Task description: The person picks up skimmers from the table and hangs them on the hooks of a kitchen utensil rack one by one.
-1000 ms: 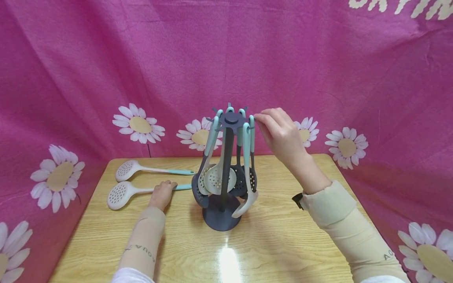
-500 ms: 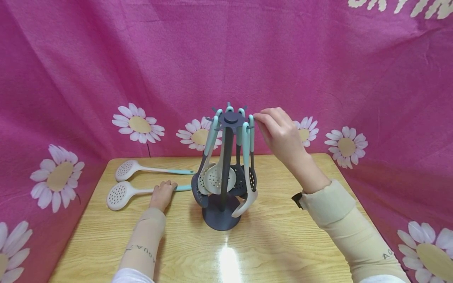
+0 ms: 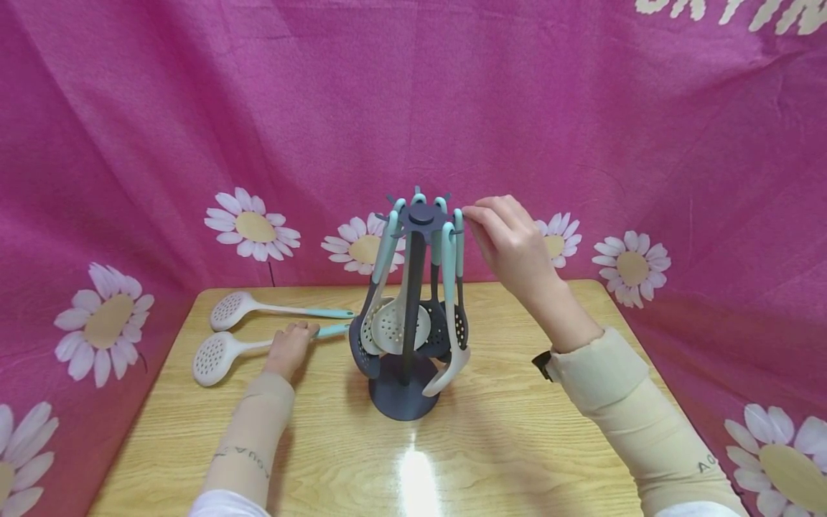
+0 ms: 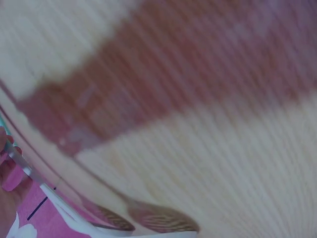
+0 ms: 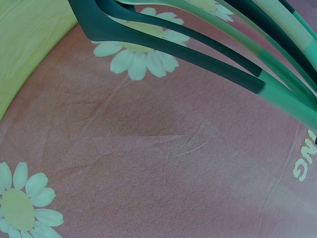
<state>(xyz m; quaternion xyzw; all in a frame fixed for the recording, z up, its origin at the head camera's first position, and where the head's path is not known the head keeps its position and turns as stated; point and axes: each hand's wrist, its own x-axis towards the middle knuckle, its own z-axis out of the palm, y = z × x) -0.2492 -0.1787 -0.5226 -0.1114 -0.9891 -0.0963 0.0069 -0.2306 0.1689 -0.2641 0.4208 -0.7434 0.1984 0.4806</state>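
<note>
While the left hand (image 3: 288,350) grips a skimmer (image 3: 222,354), the right hand (image 3: 510,244) pinches a hung utensil (image 3: 459,273).

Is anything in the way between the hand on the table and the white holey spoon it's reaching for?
Nothing visible. The left hand already rests on the handle of the near skimmer. The other skimmer lies behind it, and the utensil stand stands off to the side.

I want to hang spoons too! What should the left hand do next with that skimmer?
Probably lift it. The left hand grips the near skimmer by its handle, low over the table, while the right hand touches the rack top.
</note>
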